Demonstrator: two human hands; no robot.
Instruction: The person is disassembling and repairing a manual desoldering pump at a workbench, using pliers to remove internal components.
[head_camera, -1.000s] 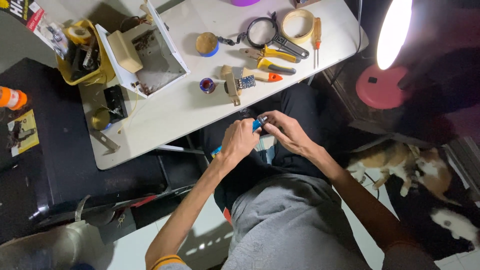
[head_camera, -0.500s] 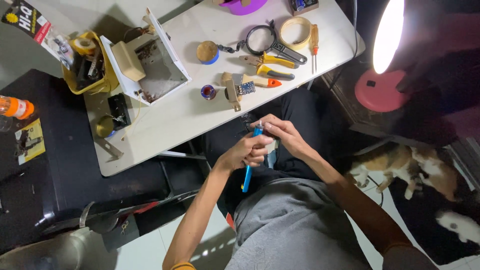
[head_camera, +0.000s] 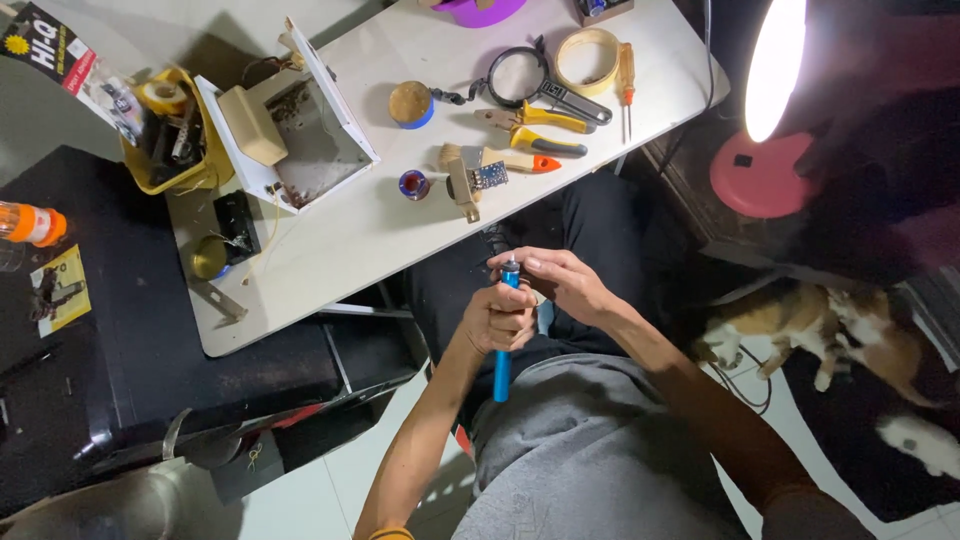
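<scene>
Cluttering the white table (head_camera: 400, 225) (tools everywhere), a lamp (head_camera: 775, 65) glows.

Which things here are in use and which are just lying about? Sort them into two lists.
In use:
- blue pen-shaped tool, gripped by the left hand
- its tip end, pinched by the right hand fingers

Lying about on the white table:
- magnifying glass
- tape roll
- orange-handled screwdriver
- yellow-handled pliers
- open white box
- yellow bin
</scene>
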